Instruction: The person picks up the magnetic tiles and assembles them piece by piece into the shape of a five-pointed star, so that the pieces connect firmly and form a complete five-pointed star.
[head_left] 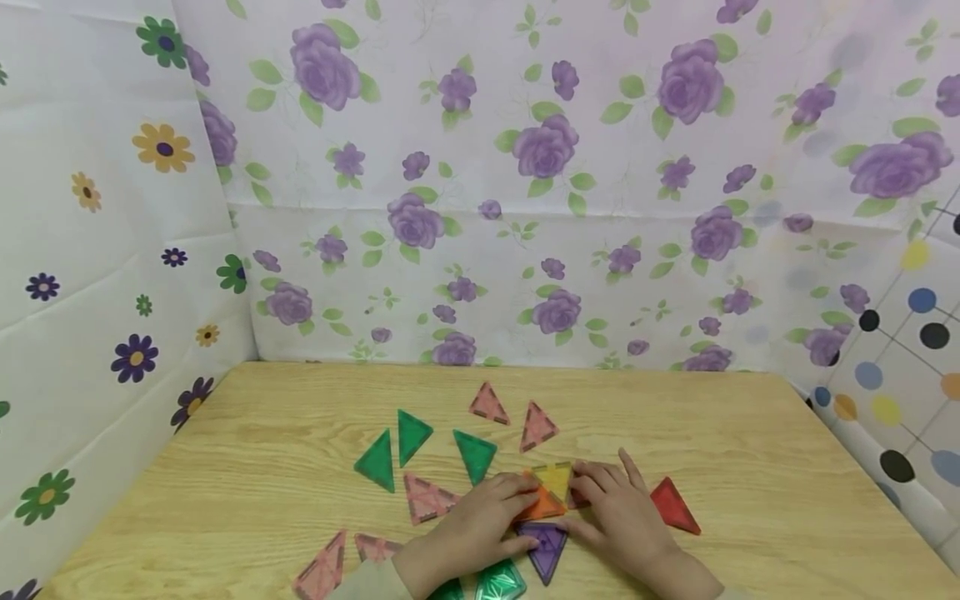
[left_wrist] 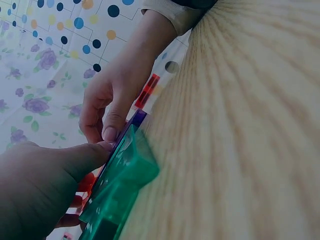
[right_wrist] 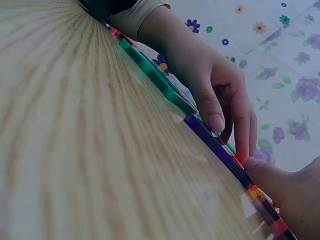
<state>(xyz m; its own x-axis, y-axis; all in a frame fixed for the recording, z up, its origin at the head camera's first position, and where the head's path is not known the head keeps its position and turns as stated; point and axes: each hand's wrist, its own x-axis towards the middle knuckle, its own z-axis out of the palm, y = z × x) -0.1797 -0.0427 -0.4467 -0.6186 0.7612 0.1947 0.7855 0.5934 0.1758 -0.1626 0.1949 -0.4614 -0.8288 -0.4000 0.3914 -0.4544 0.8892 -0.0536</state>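
Note:
In the head view, a yellow triangular magnetic tile [head_left: 553,476] and an orange triangular magnetic tile [head_left: 546,505] lie edge to edge. My left hand [head_left: 480,521] bends its fingers over the orange tile's left side, its thumb on the purple triangular tile [head_left: 543,550] just below. My right hand [head_left: 622,517] grips a pink tile [head_left: 581,498] right of the yellow one, which its fingers partly cover. Its thumb reaches the purple tile's upper right corner. A green tile [left_wrist: 122,172] stands out below my left thumb in the left wrist view.
Green triangles [head_left: 377,462] and pink triangles [head_left: 429,499] lie scattered at the left and back. A red triangle [head_left: 675,505] is right of my right hand. Near the front edge sits a patterned green tile [head_left: 501,581]. Floral cloth [head_left: 487,208] hangs behind the wooden table [head_left: 765,467].

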